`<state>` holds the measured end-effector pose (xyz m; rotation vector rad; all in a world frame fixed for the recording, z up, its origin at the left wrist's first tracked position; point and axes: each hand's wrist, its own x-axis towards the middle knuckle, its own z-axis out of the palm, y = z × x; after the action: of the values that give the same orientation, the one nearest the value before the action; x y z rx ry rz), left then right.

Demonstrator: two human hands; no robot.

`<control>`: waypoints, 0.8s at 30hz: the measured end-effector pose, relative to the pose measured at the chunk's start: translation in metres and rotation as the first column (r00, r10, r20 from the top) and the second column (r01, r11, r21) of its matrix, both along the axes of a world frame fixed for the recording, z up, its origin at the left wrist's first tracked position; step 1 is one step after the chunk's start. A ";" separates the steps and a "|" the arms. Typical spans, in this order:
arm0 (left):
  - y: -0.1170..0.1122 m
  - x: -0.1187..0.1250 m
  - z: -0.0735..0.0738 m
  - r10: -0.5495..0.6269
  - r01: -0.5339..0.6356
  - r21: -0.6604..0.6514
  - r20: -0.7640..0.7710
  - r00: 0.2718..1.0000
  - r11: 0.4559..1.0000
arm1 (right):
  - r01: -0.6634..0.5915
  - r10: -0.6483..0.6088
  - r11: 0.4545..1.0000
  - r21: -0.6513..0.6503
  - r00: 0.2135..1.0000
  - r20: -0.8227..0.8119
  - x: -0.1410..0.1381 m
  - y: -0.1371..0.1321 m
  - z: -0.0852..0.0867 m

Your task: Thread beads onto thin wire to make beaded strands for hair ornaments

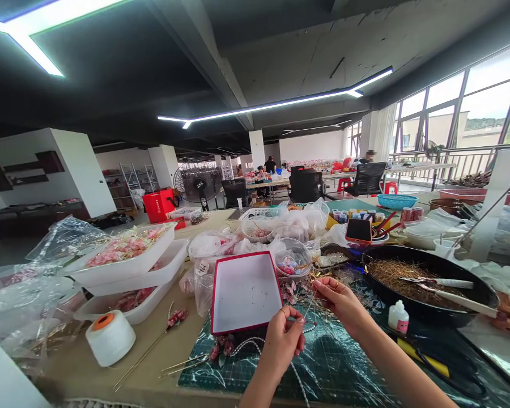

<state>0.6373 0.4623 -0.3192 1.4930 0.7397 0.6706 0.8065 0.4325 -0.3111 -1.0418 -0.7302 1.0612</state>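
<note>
While left hand and right hand pinch it, the wire (very thin) runs between their fingers.

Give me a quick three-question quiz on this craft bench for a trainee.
1. True or false: the white thread spool stands on the green cutting mat.
2. What fills the round black tray? A) dry brown strands B) pink petals C) thread spools
3. What do the left hand and right hand pinch between them?
Key: 1 false, it stands on the tan table, left of the mat; 2 A; 3 a thin wire.
</note>
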 end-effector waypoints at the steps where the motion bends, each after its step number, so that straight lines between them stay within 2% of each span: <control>1: -0.001 -0.001 -0.001 -0.021 0.021 0.000 -0.017 1.000 1.000 | -0.012 0.012 1.000 -0.002 1.000 0.001 0.001 0.000 0.000; 5: -0.003 -0.002 0.001 -0.086 0.088 0.025 -0.072 0.994 0.996 | -0.073 0.073 0.997 -0.004 0.997 0.003 0.003 -0.002 0.000; 9: -0.004 -0.005 0.004 -0.060 0.068 0.071 -0.112 0.992 0.995 | -0.107 0.107 0.994 0.009 0.994 0.019 0.004 -0.003 0.003; 14: -0.006 -0.006 -0.004 -0.087 0.099 0.083 -0.134 0.987 0.992 | -0.125 0.124 0.992 0.011 0.991 0.044 0.007 -0.007 0.008; 17: -0.004 -0.001 -0.003 0.044 -0.039 0.117 -0.034 0.998 0.992 | -0.155 0.154 0.988 0.007 0.987 0.054 0.008 -0.008 0.010; 20: 0.002 0.006 0.009 0.172 -0.190 0.129 0.138 0.975 0.973 | -0.188 0.188 0.982 0.003 0.980 0.064 0.007 -0.009 0.012; 24: 0.012 0.016 0.030 0.171 -0.201 0.113 0.231 0.958 0.973 | -0.217 0.217 0.976 -0.007 0.972 0.087 0.006 -0.011 0.016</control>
<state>0.6533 0.4746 -0.2892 1.4527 0.6788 1.0302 0.8130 0.4217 -0.2955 -1.0278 -0.9325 1.2070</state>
